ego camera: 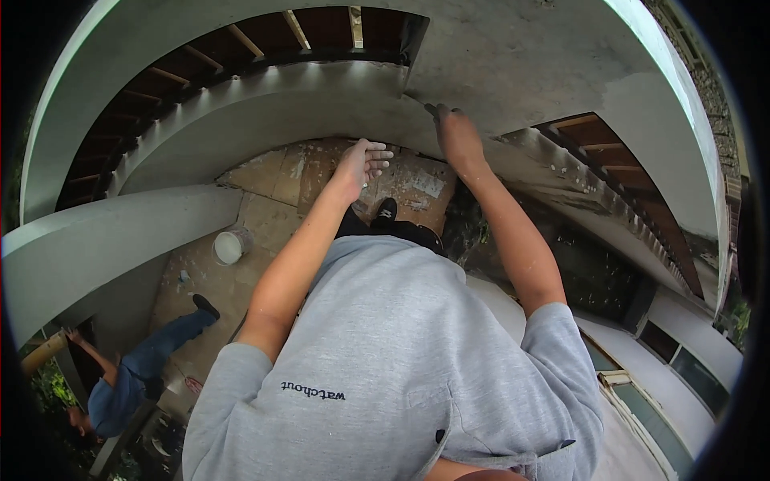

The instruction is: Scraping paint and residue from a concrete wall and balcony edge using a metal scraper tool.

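Note:
My right hand (460, 141) is raised at the wall and grips a thin hand tool (429, 109), possibly a putty knife. Its dark end shows beside my fingers, and a thin blade reaches towards the corner of the grey plastered wall (493, 66) by the lower edge of a slatted opening. Most of the handle is hidden in my fist. Left of it, my left hand (363, 162) hangs in the air with fingers loosely bent and apart, whitened by dust or plaster. Nothing is plainly held in it.
A plaster-smeared bucket (231, 245) stands on the stained floor (264, 207) to the left. Beyond a low curved wall (120, 234), a co-worker in blue (135, 373) reaches for a yellowish pole (45, 353). Right of my feet is a dark drop (541, 252); windows (680, 361) lie lower right.

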The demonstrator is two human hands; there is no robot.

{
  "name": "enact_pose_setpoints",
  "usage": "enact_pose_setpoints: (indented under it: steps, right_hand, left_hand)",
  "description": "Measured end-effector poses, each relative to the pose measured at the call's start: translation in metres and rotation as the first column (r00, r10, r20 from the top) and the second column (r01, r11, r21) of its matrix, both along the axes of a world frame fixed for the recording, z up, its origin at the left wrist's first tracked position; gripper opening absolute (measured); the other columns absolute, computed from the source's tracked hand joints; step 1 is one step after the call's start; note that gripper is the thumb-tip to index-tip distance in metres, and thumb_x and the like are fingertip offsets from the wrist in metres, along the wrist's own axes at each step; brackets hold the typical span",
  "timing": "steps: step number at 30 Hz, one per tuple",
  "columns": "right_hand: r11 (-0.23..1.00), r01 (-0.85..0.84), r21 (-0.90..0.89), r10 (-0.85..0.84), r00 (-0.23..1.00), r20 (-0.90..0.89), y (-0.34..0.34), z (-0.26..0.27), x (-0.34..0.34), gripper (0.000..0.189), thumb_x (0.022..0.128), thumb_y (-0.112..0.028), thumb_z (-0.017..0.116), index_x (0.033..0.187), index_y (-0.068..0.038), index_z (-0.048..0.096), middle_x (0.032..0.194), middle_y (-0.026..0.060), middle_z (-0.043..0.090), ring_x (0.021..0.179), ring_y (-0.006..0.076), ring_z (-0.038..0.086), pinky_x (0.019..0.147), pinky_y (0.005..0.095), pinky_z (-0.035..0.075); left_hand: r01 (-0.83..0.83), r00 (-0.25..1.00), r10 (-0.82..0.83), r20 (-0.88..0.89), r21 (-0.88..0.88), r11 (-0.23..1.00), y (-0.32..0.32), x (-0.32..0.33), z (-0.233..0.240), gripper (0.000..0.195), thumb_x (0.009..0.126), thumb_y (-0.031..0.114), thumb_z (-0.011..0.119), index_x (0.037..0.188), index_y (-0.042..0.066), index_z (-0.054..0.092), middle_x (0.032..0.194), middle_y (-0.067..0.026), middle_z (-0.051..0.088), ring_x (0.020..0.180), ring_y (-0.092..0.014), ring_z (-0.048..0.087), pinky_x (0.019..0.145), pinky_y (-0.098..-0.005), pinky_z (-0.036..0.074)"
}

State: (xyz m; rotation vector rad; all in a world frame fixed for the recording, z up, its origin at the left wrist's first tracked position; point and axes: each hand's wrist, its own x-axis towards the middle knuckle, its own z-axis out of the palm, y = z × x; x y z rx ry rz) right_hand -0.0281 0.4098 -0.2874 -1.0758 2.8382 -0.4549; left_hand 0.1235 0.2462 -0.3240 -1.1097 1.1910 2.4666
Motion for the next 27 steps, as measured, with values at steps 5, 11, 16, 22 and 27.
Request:
enact_pose_setpoints:
  steps: [5, 11, 16, 22, 27]
  right_hand:
    - [0.988, 0.074, -0.134, -0.072, 0.997, 0.021, 0.018, 0.055, 0.033, 0.025, 0.086, -0.008, 0.052, 0.109, 0.002, 0.056, 0.086, 0.0266, 0.06, 0.077, 0.043, 0.061, 0.064, 0.0492, 0.049]
    - [0.997, 0.006, 0.075, -0.008, 1.0, 0.021, -0.024, -0.03, 0.012, 0.019, 0.082, 0.001, 0.051, 0.101, 0.004, 0.052, 0.09, 0.0286, 0.059, 0.08, 0.0434, 0.062, 0.065, 0.0485, 0.051]
    - [0.991, 0.124, -0.055, -0.121, 0.991, 0.062, 0.006, 0.044, 0.046, 0.039, 0.085, -0.007, 0.054, 0.123, 0.001, 0.052, 0.094, 0.027, 0.06, 0.085, 0.0442, 0.06, 0.07, 0.0484, 0.049]
    - [0.983, 0.099, 0.155, -0.109, 0.992, 0.057, -0.029, -0.09, 0.011, 0.018, 0.084, 0.0, 0.05, 0.101, 0.004, 0.054, 0.092, 0.0294, 0.058, 0.081, 0.0445, 0.061, 0.067, 0.0482, 0.051]
    - [0.973, 0.186, -0.136, -0.171, 0.979, 0.113, -0.021, -0.018, 0.056, 0.028, 0.085, -0.003, 0.053, 0.112, 0.006, 0.056, 0.094, 0.0304, 0.06, 0.087, 0.0445, 0.06, 0.075, 0.0474, 0.049]
  left_hand:
    - [-0.013, 0.992, 0.01, -0.126, -0.016, 1.0, -0.004, 0.031, 0.013, 0.03, 0.091, 0.026, 0.042, 0.103, 0.004, 0.057, 0.095, -0.0071, 0.066, 0.078, -0.014, 0.059, 0.07, -0.0268, 0.045]
    - [-0.092, 0.995, 0.093, 0.042, -0.025, 0.995, -0.025, 0.042, -0.015, 0.031, 0.092, 0.027, 0.041, 0.107, 0.004, 0.056, 0.098, -0.0078, 0.065, 0.081, -0.014, 0.059, 0.071, -0.0281, 0.045]
    - [-0.224, 0.974, 0.225, 0.027, -0.041, 0.974, -0.055, 0.077, -0.03, 0.034, 0.093, 0.028, 0.04, 0.111, 0.003, 0.055, 0.101, -0.0082, 0.065, 0.084, -0.015, 0.059, 0.074, -0.0286, 0.046]
    - [-0.303, 0.95, 0.299, 0.093, 0.024, 0.953, -0.061, 0.05, -0.038, 0.022, 0.087, 0.026, 0.045, 0.093, 0.007, 0.054, 0.094, -0.0073, 0.066, 0.077, -0.015, 0.059, 0.07, -0.0288, 0.045]
    - [-0.165, 0.984, 0.166, 0.058, -0.019, 0.986, -0.064, 0.043, -0.036, 0.026, 0.091, 0.029, 0.042, 0.097, 0.007, 0.054, 0.097, -0.0103, 0.067, 0.079, -0.017, 0.059, 0.071, -0.0298, 0.046]
